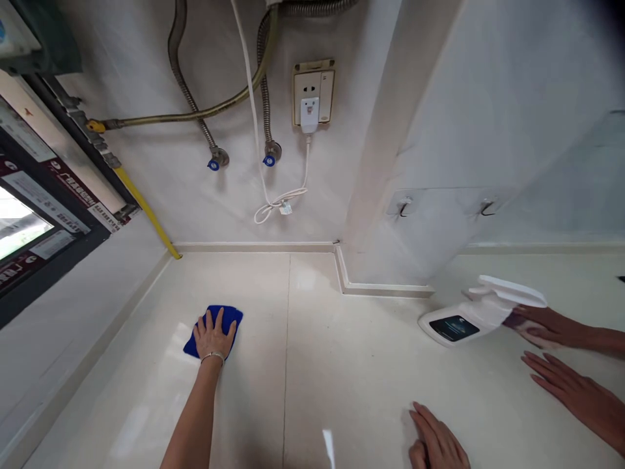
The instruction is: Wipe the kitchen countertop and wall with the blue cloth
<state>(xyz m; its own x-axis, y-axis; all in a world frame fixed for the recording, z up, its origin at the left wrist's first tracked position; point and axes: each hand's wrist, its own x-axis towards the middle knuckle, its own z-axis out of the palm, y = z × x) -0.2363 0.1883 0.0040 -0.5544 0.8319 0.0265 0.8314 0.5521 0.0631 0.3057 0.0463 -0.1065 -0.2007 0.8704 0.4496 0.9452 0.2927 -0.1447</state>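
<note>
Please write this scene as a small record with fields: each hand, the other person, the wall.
Left hand: spread flat on a blue fabric cloth
Right hand: near the bottom edge, no object visible in it
Surface: glossy off-white, with a thin seam
Other person: upper hand by a white plastic spray bottle, grip unclear; lower hand below it
Wall: white plug in a beige rectangular socket

"What is the person wearing around the left hand (213, 337)?"
"A slim, silvery bracelet (213, 355) is circling the wrist, and the forearm (190, 417) is showing bare."
"And the right hand (438, 443)?"
"Its bare fingers are showing, but the view's lower edge is cutting off that wrist."
</note>
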